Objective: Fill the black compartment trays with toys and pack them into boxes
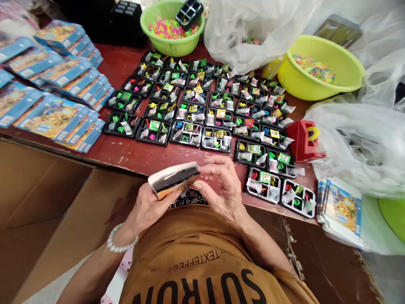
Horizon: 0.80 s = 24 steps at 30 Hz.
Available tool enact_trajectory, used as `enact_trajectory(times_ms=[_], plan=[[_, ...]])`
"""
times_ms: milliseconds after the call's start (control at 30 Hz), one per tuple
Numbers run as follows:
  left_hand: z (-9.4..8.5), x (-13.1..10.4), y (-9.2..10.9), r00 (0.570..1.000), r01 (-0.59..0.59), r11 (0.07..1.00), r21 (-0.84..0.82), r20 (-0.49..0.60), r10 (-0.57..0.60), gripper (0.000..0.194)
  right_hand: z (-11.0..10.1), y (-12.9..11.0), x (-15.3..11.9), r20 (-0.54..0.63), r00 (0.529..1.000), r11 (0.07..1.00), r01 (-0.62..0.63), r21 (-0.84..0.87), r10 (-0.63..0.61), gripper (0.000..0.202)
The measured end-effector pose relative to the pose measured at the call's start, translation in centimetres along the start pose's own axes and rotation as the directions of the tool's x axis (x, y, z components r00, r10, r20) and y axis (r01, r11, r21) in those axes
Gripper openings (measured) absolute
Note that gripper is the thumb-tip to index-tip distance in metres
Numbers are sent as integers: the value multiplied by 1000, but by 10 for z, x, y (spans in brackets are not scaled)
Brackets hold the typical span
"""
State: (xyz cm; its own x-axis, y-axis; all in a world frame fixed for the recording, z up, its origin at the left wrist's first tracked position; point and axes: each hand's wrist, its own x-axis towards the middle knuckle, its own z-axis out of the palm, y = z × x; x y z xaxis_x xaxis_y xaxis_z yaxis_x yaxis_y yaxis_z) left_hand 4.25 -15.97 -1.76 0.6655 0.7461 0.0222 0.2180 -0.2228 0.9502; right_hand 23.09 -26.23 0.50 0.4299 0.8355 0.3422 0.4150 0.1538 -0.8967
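My left hand (pixel 152 207), with a beaded bracelet at its wrist, grips a small cardboard box (pixel 174 175) in front of my body. The box's side is open, and a black tray (pixel 177 179) shows inside it. At the box's right end is my right hand (pixel 223 185), its fingertips touching or very near the edge, thumb apart from the curled fingers. Just beyond, rows of black compartment trays (pixel 186 133) with small colourful toys and packets cover the red table (pixel 118 147).
Stacks of blue boxes (pixel 68 78) stand at the left. Behind the trays are a green basket (pixel 172 42) and a yellow-green bowl (pixel 322 80). A red tape dispenser (pixel 303 141), plastic bags (pixel 357 147) and flat box sleeves (pixel 343 211) are at the right. Below left is a large carton (pixel 63 211).
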Motion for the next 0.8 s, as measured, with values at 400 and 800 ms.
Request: enact_trajectory(times_ms=[400, 800], plan=[[20, -38, -5, 980, 155, 929, -335, -70, -189, 66, 6, 20, -13, 451, 892, 998, 15, -68, 17, 21], [22, 17, -13, 859, -308, 949, -69, -449, 246, 61, 27, 46, 1, -59, 998, 990, 5, 142, 4, 32]])
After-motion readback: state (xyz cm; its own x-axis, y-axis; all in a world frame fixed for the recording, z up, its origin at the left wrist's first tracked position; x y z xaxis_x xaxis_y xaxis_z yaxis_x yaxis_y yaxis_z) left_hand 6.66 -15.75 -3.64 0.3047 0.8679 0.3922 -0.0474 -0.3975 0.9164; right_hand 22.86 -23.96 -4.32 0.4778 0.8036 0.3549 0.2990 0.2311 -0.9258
